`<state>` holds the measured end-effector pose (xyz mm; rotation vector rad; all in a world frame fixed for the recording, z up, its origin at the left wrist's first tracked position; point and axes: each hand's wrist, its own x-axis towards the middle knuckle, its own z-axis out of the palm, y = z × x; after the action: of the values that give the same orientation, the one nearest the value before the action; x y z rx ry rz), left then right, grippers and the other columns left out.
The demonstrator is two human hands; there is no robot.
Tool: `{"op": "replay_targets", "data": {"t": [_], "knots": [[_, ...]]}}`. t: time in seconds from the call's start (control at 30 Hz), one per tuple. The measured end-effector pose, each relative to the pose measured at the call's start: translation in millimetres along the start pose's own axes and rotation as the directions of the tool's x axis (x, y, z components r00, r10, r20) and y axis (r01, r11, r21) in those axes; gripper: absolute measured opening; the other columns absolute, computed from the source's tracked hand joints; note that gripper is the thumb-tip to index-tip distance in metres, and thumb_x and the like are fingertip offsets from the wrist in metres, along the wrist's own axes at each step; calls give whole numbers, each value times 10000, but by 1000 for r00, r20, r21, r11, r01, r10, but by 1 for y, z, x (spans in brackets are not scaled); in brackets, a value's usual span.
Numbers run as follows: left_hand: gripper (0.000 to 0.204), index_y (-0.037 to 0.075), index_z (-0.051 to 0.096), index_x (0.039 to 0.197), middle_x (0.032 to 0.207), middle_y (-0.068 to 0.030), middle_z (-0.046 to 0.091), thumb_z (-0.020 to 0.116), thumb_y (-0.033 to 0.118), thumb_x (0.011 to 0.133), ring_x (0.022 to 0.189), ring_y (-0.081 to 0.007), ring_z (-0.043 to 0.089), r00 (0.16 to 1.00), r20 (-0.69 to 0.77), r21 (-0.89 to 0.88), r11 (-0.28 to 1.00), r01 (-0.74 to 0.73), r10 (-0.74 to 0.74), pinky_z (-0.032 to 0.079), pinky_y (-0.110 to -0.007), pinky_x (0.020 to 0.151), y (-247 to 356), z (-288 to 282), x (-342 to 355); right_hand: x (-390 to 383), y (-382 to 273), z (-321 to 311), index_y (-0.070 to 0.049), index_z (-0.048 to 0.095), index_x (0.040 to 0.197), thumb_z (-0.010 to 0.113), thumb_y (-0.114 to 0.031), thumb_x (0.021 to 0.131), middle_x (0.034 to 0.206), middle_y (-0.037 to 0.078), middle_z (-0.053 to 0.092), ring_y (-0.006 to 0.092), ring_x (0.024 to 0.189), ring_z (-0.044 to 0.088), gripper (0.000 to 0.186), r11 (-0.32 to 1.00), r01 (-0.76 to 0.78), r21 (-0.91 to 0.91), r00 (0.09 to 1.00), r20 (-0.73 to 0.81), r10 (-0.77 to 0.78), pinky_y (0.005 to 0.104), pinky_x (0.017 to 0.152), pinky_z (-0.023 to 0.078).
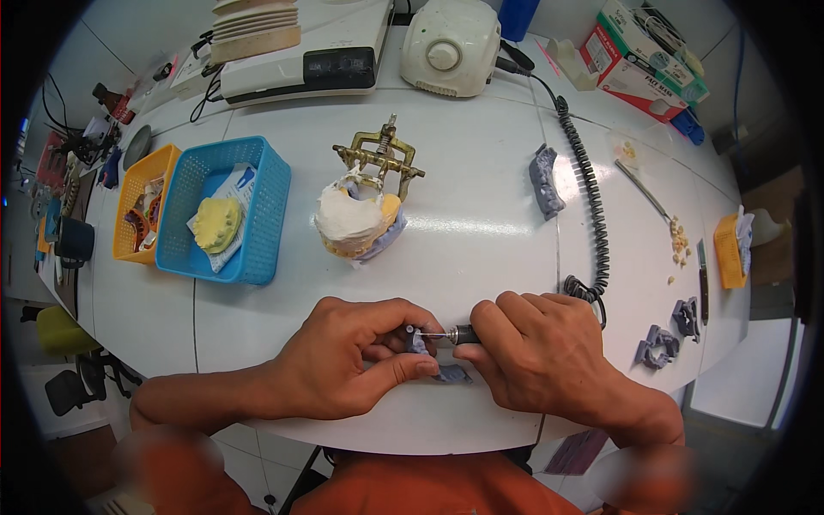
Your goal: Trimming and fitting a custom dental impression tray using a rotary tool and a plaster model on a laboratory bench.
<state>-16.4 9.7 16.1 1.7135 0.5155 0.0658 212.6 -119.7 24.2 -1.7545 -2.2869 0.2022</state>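
Near the table's front edge, my left hand is closed with its fingers and thumb around a small grey-blue dental piece. My right hand grips a dark rotary handpiece, its metal tip pointing left. The thin bit meets or nearly touches the dental piece; exact contact is too small to tell. Just below my left thumb, another grey-blue piece shows on the white table; whether it joins the held one I cannot tell. A black coiled cord runs from beside my right hand to a cream control box.
A brass articulator with a white plaster cast stands ahead. A blue basket holds a yellow dental model; an orange basket adjoins it. Rightward lie grey dental pieces, a knife and loose teeth.
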Motion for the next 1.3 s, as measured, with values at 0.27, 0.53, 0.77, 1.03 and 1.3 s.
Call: {"op": "replay_targets", "data": {"t": [0.27,0.53,0.77,1.03,1.3], "knots": [[316,-43,698,1252,999,-112,795,818,57,977,903,-72,759,999,4,23,999,40,-40,622,-196,789,0,-2,1,2,-1,1,-93,579,871,713,-386,1033,676,31,538,194,520,612,361,1000,-2,-17,1000,-14,2,348,494,473],[331,-42,694,1262,977,-94,792,823,59,975,870,-42,734,999,9,-8,999,44,-44,593,-184,746,2,-1,0,1,-2,1,-93,577,868,710,-385,1036,671,26,531,186,514,598,362,1000,6,-31,1000,-20,-7,343,495,466],[335,-41,691,1268,975,-96,789,822,68,979,872,-44,732,996,29,34,996,78,-79,580,-184,739,5,-3,0,2,-2,1,-95,581,871,696,-384,1045,673,27,539,194,522,615,356,1000,-5,-26,1000,-16,5,348,497,478],[338,-38,700,1263,924,-79,774,831,78,974,840,-30,714,998,10,20,998,60,-61,579,-180,727,4,-3,1,2,-2,0,-95,581,873,692,-384,1046,673,27,539,192,522,616,355,1000,-9,-22,1000,5,10,348,494,481],[337,-39,703,1261,903,-72,766,833,80,973,818,-25,708,999,4,19,999,42,-42,583,-183,725,4,-1,0,2,-2,2,-94,574,863,700,-392,1043,667,26,536,185,512,602,370,1000,9,-29,1000,-23,-10,342,479,462]]}}
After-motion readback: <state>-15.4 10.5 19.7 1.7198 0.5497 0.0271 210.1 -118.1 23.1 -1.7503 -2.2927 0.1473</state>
